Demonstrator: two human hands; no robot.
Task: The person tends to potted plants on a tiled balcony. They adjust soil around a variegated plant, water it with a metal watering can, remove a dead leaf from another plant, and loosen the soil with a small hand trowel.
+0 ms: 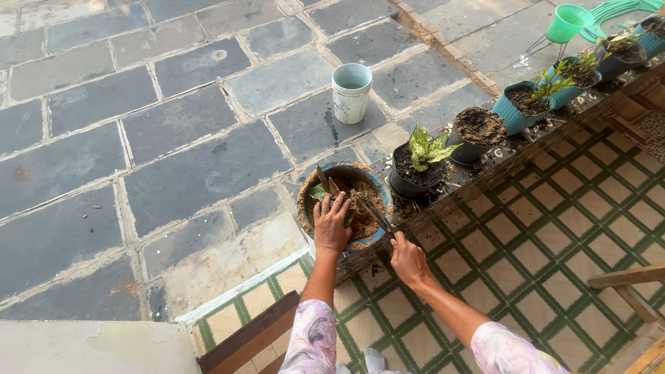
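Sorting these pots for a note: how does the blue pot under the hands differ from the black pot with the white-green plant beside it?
The blue pot is wider and holds brown, crumbly fill; the black pot holds darker soil. The blue pot's small plant leans at the rim, steadied by the left hand, while the black pot's leafy plant stands upright, untouched. The right hand works a thin tool only in the blue pot. Both are round and sit along the tiled edge.

A white bucket [351, 92] is seen standing on the grey stone paving [138, 138], and everything else is placed from it. To its lower right, a dark pot with a variegated plant [421, 166] is set (leaves pale and green). Further right of the bucket, a soil-filled pot [478, 131] and teal pots [526, 104] are lined up. Far to its upper right, a green watering can [569, 22] is spotted.
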